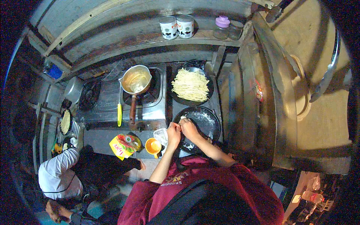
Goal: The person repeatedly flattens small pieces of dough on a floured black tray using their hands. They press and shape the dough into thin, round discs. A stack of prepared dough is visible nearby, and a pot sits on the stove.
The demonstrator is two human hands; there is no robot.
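Observation:
Both my hands meet over the left side of a black round tray dusted with white powder. My left hand is closed, its fingertips pressed together against the other hand; whatever they hold is hidden. Beside it my right hand is closed too, with a small white piece, dough-like, showing at its fingers. Just beyond the tray, a heap of thin pale strips lies in a dark round pan. An orange cup and a clear plastic bag are left of my left hand.
A saucepan with a brown handle sits on the metal stove, near a yellow-handled utensil. A yellow packet lies at the counter's front. Another person in a white sleeve works at the left. Two cans stand on the shelf.

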